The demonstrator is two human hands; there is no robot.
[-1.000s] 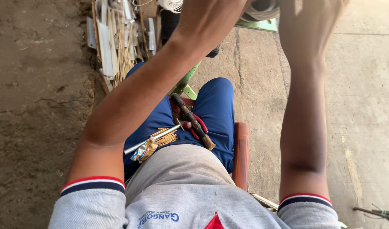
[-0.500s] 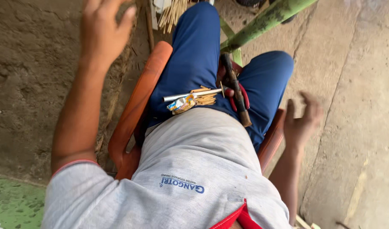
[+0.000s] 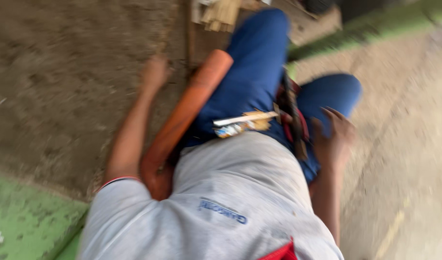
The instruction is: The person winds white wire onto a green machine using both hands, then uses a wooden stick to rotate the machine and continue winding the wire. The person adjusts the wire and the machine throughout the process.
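So your right hand (image 3: 334, 139) sits open, fingers spread, beside the dark-handled tool (image 3: 293, 118) on your lap, holding nothing. Left of it lies a pale stick bundle (image 3: 242, 123). Your left hand (image 3: 153, 72) rests far left near the orange seat edge (image 3: 192, 106); can't tell its grip.

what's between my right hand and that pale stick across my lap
In the blurred head view, a dark tool with red grips lies on the blue trousers between the right hand and pale stick.
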